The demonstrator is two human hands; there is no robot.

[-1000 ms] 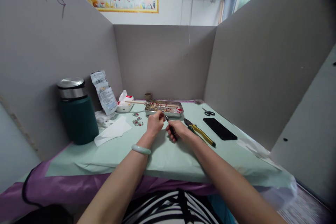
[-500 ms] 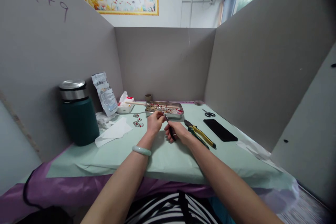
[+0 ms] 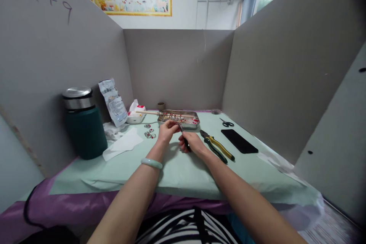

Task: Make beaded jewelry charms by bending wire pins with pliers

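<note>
Dark-handled pliers (image 3: 186, 144) sit in my right hand (image 3: 192, 143), its fingers wrapped round the handles. Their metal tip points up and left to the fingertips of my left hand (image 3: 168, 130). Those fingertips are pinched together; whatever lies between them is too small to make out. Just behind my hands stands a metal tray (image 3: 194, 122) of red and gold-coloured beads, with a thin wooden stick (image 3: 148, 113) carrying red beaded pieces across it. Several small silver rings with red beads (image 3: 150, 134) lie on the cloth to the left of my left hand.
To the right lie larger yellow-and-green pliers (image 3: 219, 148), a black phone (image 3: 239, 141) and black scissors (image 3: 228, 124). On the left are a dark green flask (image 3: 85, 129), a silver pouch (image 3: 113, 101), white paper (image 3: 123, 145) and a tissue pack (image 3: 136, 116). Grey partitions (image 3: 177, 68) enclose the table.
My left hand has shifted slightly left, and its wrist has turned a little. My right hand and the pliers stay almost in place. The whole view has moved slightly.
</note>
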